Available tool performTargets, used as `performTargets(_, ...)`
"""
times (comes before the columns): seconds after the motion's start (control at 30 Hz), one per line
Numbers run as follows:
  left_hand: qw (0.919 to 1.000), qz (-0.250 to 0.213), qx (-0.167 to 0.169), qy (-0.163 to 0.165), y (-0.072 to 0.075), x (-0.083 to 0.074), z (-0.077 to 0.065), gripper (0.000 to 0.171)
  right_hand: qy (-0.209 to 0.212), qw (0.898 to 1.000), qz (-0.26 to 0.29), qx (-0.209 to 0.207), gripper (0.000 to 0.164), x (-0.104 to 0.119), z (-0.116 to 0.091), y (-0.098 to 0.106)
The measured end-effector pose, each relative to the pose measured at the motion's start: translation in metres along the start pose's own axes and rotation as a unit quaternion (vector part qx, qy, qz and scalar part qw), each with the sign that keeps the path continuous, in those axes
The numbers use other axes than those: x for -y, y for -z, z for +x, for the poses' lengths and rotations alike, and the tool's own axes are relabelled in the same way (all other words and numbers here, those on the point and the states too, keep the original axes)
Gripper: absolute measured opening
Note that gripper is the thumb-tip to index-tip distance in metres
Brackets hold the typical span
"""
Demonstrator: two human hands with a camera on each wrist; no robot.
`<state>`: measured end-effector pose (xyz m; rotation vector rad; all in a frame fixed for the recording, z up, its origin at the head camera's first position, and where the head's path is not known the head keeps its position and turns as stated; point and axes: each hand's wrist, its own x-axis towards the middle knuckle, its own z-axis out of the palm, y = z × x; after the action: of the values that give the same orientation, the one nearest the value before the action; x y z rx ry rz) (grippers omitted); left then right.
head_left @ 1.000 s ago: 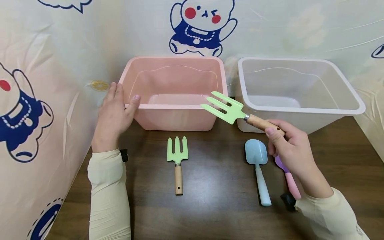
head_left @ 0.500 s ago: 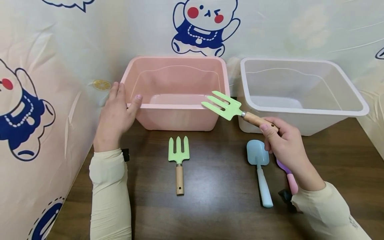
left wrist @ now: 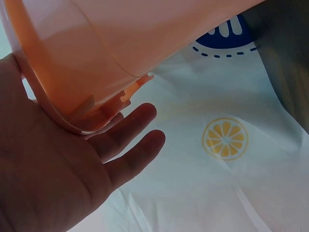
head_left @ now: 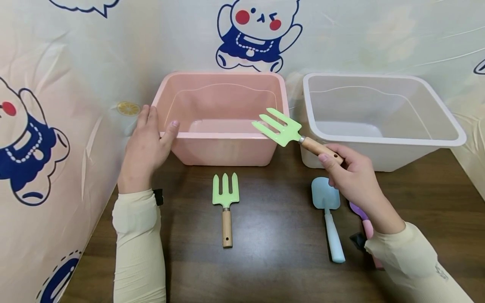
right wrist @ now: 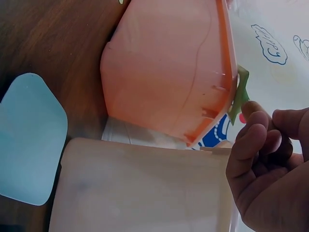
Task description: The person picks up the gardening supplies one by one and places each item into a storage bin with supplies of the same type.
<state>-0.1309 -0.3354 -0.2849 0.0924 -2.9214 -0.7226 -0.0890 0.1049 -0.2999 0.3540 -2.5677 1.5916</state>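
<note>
My right hand (head_left: 350,176) grips the wooden handle of a green three-pronged hand fork (head_left: 282,128), whose tines overlap the near right corner of a pink plastic bin (head_left: 223,149). In the right wrist view the fingers (right wrist: 251,145) are curled round the handle, and part of the green head shows by the pink rim. My left hand (head_left: 145,147) rests against the bin's near left corner, thumb at the front rim. The left wrist view shows its fingers (left wrist: 140,154) extended along the outside. A second green hand fork (head_left: 226,206) lies on the table in front of the bin.
A white bin (head_left: 379,153) stands right of the pink one. On the dark wooden table (head_left: 273,235) lie a light blue trowel (head_left: 329,214) and a purple-and-pink tool (head_left: 365,221), partly hidden under the right forearm. Printed fabric (head_left: 341,38) hangs behind and at the left.
My right hand has moved left and slightly up with the hand fork, so its tines now sit a little higher over the pink bin's corner. The left hand stays at the rim.
</note>
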Motion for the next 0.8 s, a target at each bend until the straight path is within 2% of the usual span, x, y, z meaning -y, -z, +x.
performTargets(0.8,0.9999,-0.015,0.008,0.004,0.001,-0.001,-0.001,0.086,0.016,0.997,-0.072,0.037,0.03,0.007,0.019,-0.011)
